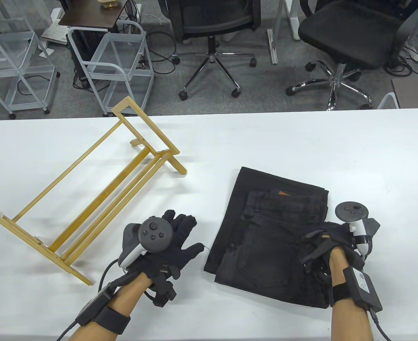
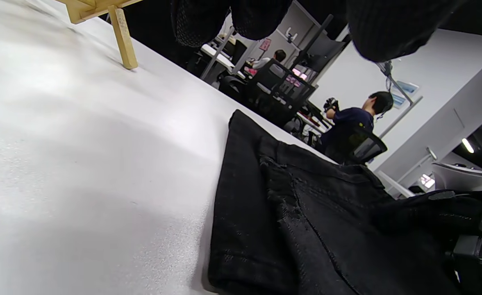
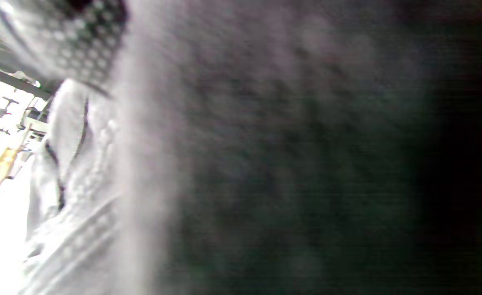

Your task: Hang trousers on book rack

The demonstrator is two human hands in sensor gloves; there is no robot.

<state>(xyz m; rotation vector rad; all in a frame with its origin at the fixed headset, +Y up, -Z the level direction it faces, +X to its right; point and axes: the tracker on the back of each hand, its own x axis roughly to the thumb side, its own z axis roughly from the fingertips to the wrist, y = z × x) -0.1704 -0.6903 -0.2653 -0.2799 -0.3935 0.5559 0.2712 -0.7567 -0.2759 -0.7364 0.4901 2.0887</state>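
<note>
A broad white table (image 1: 301, 142) fills the near side of an office room, with grey carpet beyond it, two black swivel chairs (image 1: 212, 25) and two pale grey wire trolleys (image 1: 120, 60). The folded black denim trousers (image 1: 269, 241) lie flat right of centre; the light wooden slatted book rack (image 1: 88, 195) stands well apart on the left. The left hand (image 1: 166, 241) hovers spread between them, fingers open. The right hand (image 1: 333, 241) rests on the trousers' right edge; I cannot tell its grip.
</note>
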